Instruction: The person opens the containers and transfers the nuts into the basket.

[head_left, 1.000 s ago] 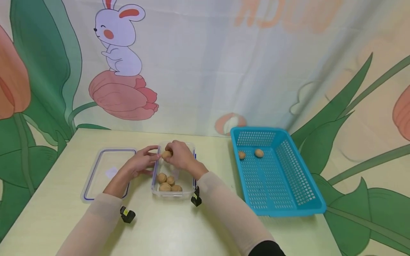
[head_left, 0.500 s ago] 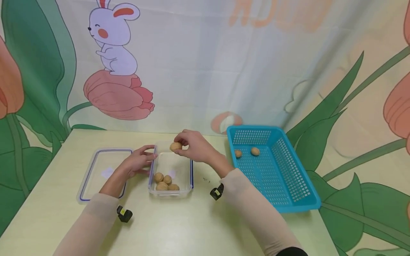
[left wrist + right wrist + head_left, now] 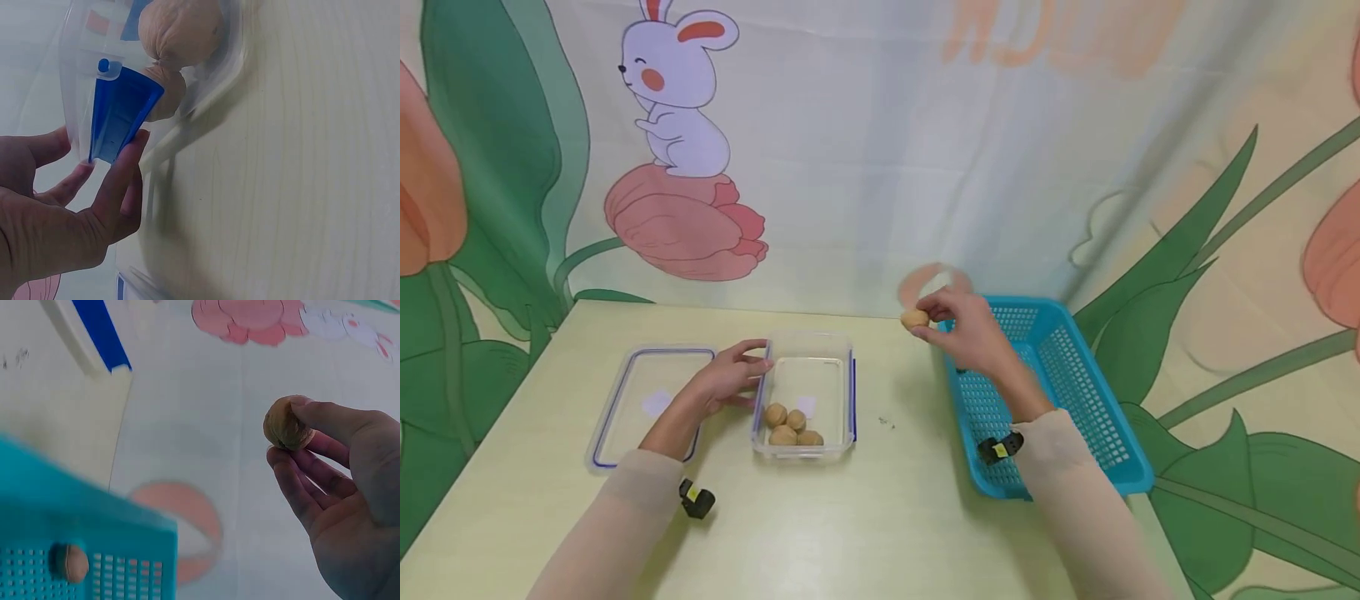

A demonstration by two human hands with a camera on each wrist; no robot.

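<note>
My right hand point(image 3: 966, 333) pinches a walnut point(image 3: 915, 320) between thumb and fingertips, raised by the left rim of the blue plastic basket point(image 3: 973, 425). The right wrist view shows this walnut point(image 3: 287, 423) closely, and another walnut point(image 3: 76, 564) in the basket. With its fingers bent, my left hand point(image 3: 730, 377) holds the left side of a clear plastic container point(image 3: 802, 455). In the left wrist view its fingers point(image 3: 122, 178) touch the container's blue latch point(image 3: 119, 112). Several walnuts point(image 3: 783, 436) lie in the container's near end.
The container's clear lid point(image 3: 647, 408), edged in blue, lies flat left of the container. Small dark crumbs point(image 3: 887, 422) dot the table between container and basket. A printed curtain point(image 3: 850, 167) hangs behind the table's far edge.
My right hand has lifted the walnut out of the container and carried it right, to the basket's left rim. The left hand stays at the container's side.
</note>
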